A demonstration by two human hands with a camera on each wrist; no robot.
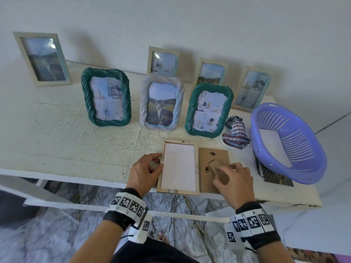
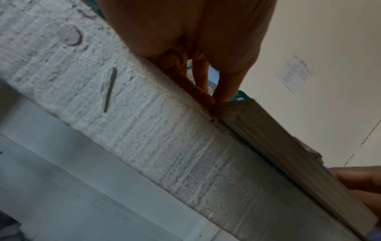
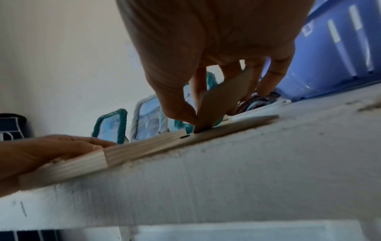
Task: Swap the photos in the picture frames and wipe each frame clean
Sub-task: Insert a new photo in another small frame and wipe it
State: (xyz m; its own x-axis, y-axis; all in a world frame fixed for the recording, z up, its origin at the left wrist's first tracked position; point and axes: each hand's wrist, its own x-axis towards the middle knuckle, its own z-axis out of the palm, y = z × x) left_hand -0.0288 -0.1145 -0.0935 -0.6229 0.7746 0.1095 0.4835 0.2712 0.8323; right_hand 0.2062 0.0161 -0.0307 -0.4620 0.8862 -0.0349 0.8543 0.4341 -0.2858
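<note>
A pale wooden frame (image 1: 178, 191) lies face down near the table's front edge, with the white back of a photo (image 1: 179, 166) showing inside it. My left hand (image 1: 146, 171) grips its left rail, fingertips pinching the wood (image 2: 228, 107). Just right of it lies the brown cardboard backing board (image 1: 206, 158). My right hand (image 1: 233, 181) pinches the board's fold-out stand flap (image 1: 218, 170), seen raised off the board in the right wrist view (image 3: 222, 101). A striped cloth (image 1: 236, 135) lies crumpled behind the board.
Three twisted frames stand in a row: green (image 1: 106, 97), grey with a cat photo (image 1: 161, 103), green (image 1: 209, 111). Several pale frames lean on the wall behind. A purple basket (image 1: 288, 145) holding white sheets sits at the right, with dark prints (image 1: 275, 177) under it.
</note>
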